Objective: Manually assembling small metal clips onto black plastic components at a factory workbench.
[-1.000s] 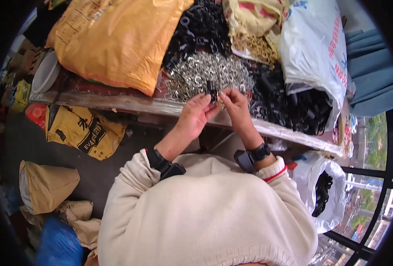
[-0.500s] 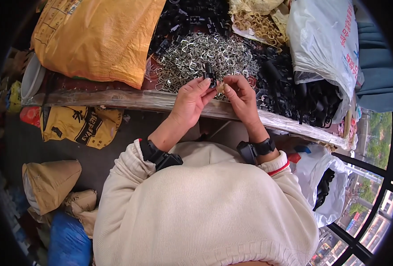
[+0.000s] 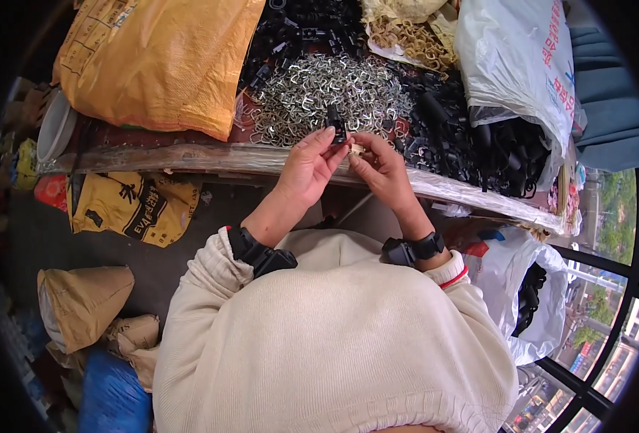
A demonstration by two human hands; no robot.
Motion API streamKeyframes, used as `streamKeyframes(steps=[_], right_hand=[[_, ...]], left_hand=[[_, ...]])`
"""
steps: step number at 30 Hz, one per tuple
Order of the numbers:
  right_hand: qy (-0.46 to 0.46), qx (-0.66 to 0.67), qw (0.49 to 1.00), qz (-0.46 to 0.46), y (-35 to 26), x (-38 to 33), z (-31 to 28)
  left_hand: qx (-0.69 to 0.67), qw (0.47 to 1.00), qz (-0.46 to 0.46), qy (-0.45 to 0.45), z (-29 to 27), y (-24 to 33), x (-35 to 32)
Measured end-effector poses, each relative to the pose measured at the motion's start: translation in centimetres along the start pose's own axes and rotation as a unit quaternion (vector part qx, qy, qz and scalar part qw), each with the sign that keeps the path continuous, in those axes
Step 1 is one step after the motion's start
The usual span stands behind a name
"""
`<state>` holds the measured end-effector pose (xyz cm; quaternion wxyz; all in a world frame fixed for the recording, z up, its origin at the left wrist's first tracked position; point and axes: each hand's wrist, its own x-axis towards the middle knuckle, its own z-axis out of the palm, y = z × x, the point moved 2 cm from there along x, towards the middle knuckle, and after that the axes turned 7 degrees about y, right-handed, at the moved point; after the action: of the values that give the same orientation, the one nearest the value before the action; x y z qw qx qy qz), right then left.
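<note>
Over the table's near edge, my left hand pinches a small black plastic part that points up and away from me. My right hand is closed on a small beige part, which sits right beside the lower end of the black one. Fingers partly cover both parts, so I cannot tell whether they are joined. Just beyond my hands lies a heap of bent silvery metal clips. Black plastic parts are piled to the right of it.
A big orange woven sack lies at the table's left, by a white tub. Brassy pieces sit at the back. A white plastic bag spills black parts at the right. Another white bag and paper sacks stand below.
My right hand has come slightly left and lower, bringing the beige part against the black one. The left hand keeps its pinch, and the view has shifted a little.
</note>
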<state>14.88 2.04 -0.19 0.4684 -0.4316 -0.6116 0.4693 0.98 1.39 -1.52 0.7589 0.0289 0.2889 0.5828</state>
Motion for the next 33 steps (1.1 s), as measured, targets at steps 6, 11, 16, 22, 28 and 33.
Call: streamKeyframes(steps=[6, 11, 16, 22, 28, 33], right_hand=[[-0.046, -0.034, 0.995, 0.083, -0.9, -0.4, 0.1], [-0.102, -0.048, 0.985, 0.134, -0.5, -0.2, 0.0], [-0.131, -0.113, 0.983, 0.058, 0.0, 0.2, 0.1], [-0.075, 0.077, 0.988, 0.114, -0.7, 0.6, -1.2], [-0.043, 0.161, 0.981, 0.102, -3.3, 0.6, -0.8], [-0.069, 0.105, 0.989, 0.085, -4.2, -0.1, -0.3]], left_hand=[[-0.031, 0.999, -0.034, 0.01, -0.8, -0.5, -0.4], [-0.056, 0.997, -0.042, 0.017, -0.6, -0.1, -0.4], [-0.052, 0.998, -0.036, 0.022, -0.7, 0.1, -0.2], [0.005, 1.0, -0.024, -0.016, -0.8, 0.4, -0.3], [0.088, 0.995, -0.036, -0.042, 0.2, 0.6, -2.0], [0.091, 0.992, -0.062, -0.06, 0.5, 0.1, -3.1]])
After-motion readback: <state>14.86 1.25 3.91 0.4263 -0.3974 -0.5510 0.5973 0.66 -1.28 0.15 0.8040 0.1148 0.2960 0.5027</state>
